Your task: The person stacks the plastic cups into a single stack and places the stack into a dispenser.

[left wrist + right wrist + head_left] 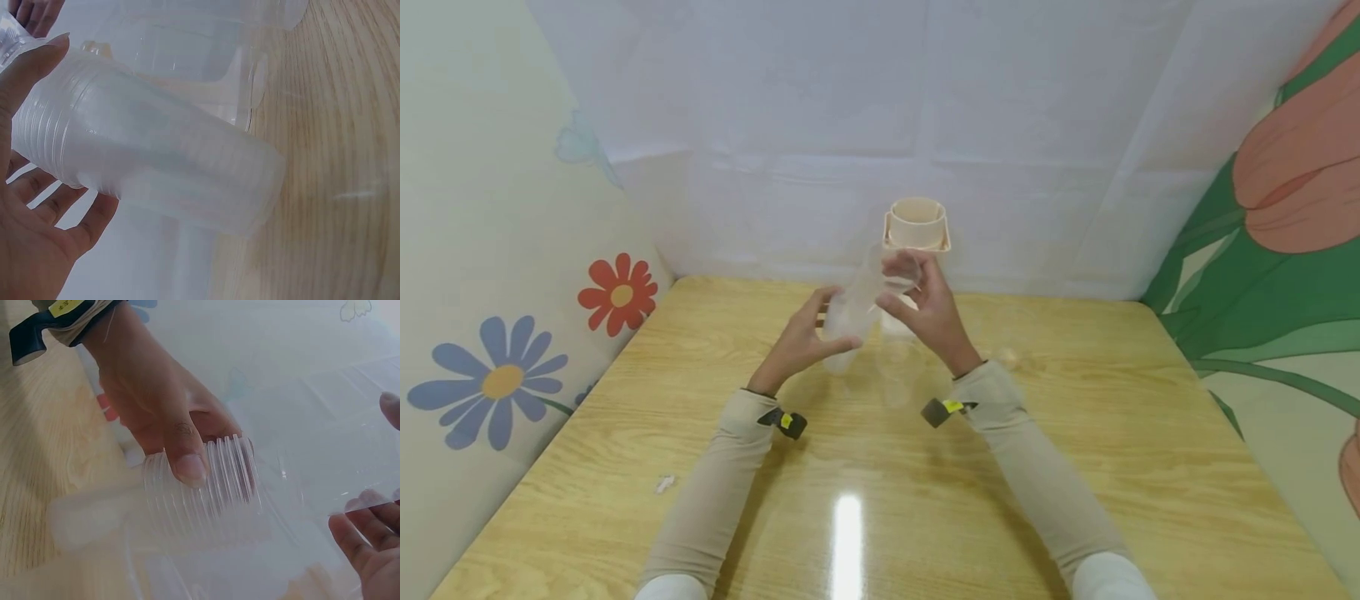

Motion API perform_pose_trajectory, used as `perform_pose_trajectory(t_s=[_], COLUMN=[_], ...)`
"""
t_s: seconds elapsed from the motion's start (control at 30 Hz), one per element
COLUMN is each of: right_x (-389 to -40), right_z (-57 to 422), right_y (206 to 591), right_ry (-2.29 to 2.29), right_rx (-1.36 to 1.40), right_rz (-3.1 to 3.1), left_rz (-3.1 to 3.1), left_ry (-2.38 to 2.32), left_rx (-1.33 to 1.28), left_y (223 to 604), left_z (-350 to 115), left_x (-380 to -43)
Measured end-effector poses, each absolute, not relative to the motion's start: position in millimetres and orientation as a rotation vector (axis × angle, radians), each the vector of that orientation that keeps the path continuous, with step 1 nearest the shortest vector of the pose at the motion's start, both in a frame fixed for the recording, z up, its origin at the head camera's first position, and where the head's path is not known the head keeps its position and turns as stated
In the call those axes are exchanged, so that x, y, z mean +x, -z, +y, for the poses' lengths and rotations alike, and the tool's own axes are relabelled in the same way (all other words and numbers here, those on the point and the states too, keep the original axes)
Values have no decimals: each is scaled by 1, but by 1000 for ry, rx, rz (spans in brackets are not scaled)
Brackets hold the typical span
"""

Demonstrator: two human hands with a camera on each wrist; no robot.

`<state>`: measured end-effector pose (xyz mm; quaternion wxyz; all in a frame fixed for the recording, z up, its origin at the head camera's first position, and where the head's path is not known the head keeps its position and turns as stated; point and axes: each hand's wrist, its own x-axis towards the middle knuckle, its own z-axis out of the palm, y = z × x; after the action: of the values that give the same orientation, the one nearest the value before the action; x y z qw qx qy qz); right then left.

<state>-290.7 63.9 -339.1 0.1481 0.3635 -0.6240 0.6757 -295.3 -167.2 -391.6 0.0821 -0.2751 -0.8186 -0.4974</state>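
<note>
My left hand [801,337] grips a tilted stack of clear plastic cups [181,150] near the ridged rims, thumb on one side and fingers on the other. The bottom of the stack points down toward the table. Up at the stack's mouth, my right hand [928,304] holds a clear plastic cup [331,465] between thumb and fingers. That cup lies in line with the stack, mouth end against or just beyond its rims. Behind the right hand rises a beige ring-shaped holder [917,237] on a squarish frame; its lower part is partly hidden by the hand.
Clear plastic pieces [897,367] stand on the wooden table [700,400] just below the hands, hard to make out. A white cloth [805,125] hangs at the back. Painted walls flank the table, and a small pale scrap [665,483] lies at the left.
</note>
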Motion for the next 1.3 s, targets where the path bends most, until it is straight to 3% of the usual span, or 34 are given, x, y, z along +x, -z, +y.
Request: perform_pose_trajectory(t_s=[1.07, 1.3], right_x=[-295, -279], right_z=[55, 54], right_y=[352, 340], right_ry=[-1844, -1803], right_rx=[1007, 980], right_rz=[-2013, -2083], left_rz=[-2423, -2432], left_ry=[1482, 1466], left_rx=[-861, -852], left_y=[392, 394], left_z=[-169, -170], left_x=[-297, -296])
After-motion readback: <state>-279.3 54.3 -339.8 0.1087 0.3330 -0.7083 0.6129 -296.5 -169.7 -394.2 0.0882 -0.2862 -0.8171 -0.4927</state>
